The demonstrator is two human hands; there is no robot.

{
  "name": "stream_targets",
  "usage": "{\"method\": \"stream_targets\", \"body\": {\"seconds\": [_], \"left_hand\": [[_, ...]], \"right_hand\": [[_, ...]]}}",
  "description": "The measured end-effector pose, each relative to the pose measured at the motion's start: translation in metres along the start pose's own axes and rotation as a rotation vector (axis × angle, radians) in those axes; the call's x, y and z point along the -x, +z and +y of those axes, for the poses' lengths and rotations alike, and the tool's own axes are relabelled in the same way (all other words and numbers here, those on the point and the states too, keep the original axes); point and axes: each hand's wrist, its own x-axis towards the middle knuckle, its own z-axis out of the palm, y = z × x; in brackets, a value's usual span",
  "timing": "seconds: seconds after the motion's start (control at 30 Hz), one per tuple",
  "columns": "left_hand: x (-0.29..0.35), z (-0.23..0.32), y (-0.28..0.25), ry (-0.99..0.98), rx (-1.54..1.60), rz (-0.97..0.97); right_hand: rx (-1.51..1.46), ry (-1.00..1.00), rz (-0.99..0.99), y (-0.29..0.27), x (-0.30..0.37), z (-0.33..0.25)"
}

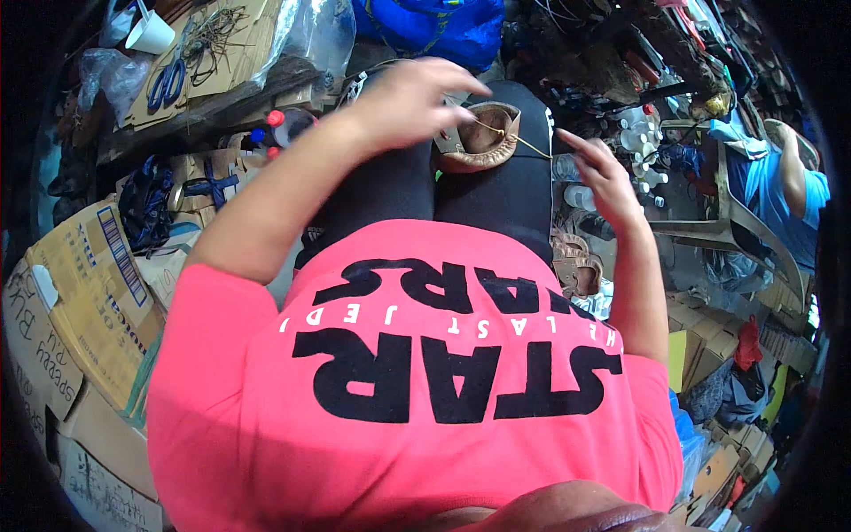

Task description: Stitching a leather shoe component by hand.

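One brown leather shoe upper (483, 160) with a yellow cord (534, 148) sits on our right thigh (496, 199), near twelve o'clock. Our left hand (401, 102), at its ten o'clock, has half-curled fingers; our right hand (608, 180), past its three o'clock, has fingers loosely extended. We cannot tell whether either grips anything. The upper seems light and pliable, best pinched at its puckered edge.

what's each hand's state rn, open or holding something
Left hand: blurred beside the brown leather piece; can't tell.
Right hand: open, nothing visibly held.
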Motion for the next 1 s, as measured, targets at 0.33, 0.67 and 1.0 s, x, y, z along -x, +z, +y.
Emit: {"method": "stream_targets", "body": {"seconds": [0.33, 0.67, 1.0], "left_hand": [[-0.050, -0.005, 0.034, -0.047, 0.137, -0.309], [-0.047, -0.017, 0.044, -0.388, 0.735, -0.465], [-0.048, -0.018, 0.039, -0.298, 0.628, -0.579]], "right_hand": [[-0.055, -0.174, 0.016, 0.016, -0.044, -0.028], [-0.208, -0.198, -0.073, 0.031, -0.047, -0.016], [0.232, -0.395, 0.200, 0.041, -0.016, -0.041]]}}
